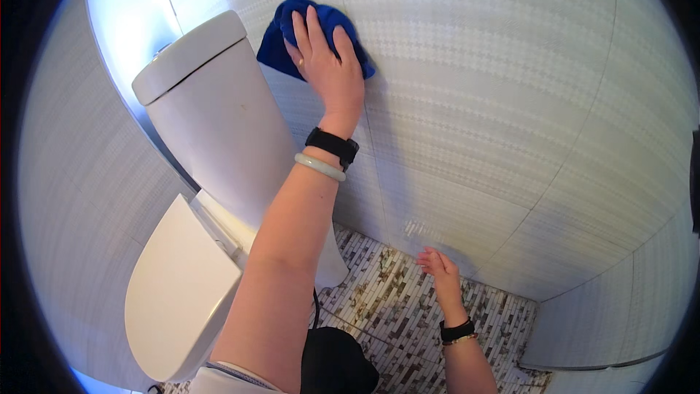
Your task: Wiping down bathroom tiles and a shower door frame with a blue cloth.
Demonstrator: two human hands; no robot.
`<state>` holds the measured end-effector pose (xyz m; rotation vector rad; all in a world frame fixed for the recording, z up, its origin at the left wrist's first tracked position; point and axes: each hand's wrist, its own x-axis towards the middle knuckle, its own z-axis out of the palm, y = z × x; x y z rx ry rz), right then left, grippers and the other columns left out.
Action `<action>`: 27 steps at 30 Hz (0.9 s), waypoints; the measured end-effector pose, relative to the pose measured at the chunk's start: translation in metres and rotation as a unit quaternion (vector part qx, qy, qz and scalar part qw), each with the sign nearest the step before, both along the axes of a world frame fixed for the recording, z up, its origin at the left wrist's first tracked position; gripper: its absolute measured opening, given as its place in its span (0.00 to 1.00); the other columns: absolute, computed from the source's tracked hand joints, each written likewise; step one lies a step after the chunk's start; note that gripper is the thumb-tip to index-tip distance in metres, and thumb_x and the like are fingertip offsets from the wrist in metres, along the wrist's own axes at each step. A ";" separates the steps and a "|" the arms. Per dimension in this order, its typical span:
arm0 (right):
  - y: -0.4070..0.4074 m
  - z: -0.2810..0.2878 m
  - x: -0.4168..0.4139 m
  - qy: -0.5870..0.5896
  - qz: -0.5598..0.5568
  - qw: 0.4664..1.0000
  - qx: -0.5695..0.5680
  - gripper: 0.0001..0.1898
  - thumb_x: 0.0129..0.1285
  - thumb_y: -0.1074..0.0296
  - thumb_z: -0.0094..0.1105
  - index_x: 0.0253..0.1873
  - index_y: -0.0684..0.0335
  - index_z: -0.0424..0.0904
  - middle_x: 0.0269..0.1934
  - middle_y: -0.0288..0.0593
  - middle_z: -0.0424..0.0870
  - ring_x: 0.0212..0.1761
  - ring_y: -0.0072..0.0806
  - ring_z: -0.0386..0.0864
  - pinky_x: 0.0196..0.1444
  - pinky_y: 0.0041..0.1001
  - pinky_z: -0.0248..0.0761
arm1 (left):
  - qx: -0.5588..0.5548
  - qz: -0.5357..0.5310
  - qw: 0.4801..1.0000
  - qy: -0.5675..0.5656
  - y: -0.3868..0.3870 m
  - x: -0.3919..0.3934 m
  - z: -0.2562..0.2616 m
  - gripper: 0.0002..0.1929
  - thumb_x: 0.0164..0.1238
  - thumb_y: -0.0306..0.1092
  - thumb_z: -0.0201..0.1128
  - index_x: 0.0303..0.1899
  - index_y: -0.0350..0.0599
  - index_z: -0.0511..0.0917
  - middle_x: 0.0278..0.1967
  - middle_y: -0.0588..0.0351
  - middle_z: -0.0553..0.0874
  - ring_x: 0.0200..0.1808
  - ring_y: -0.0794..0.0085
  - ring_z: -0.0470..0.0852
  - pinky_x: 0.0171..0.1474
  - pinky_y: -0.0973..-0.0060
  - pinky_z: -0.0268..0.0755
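My left hand [332, 77] presses a bunched dark blue cloth [276, 48] against the patterned wall tiles [465, 93], fingers spread over it. A black wristband [330, 143] and a pale bangle [320, 167] circle that wrist. Just left of the cloth stands the white toilet tank [213, 120], its lid on. Lower down, my right hand [442, 273] holds nothing; its fingers are loosely apart near the foot of the wall. Whether it touches the tiles I cannot tell. A black band [457, 331] and a beaded bracelet [460, 339] are on the right wrist.
The toilet seat lid [178, 290] is down at the lower left. Mosaic-patterned floor tiles [394, 306] run below the wall. A dark rounded shape [339, 361], perhaps my knee, shows at the bottom. Another tiled wall [590, 317] meets this one in a corner at right.
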<state>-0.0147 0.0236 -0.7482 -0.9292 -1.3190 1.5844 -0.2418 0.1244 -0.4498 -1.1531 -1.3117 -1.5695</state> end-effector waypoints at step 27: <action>-0.017 -0.040 0.024 -0.100 -0.019 0.994 -0.028 0.18 0.71 0.60 0.48 0.54 0.68 0.78 0.43 0.43 0.84 0.44 0.27 0.82 0.45 0.24 0.73 | -0.141 -0.159 0.772 -0.599 0.007 0.032 -0.255 0.34 0.74 0.50 0.41 0.68 0.28 0.50 0.71 0.32 0.46 0.74 0.50 0.44 0.72 0.60 0.43</action>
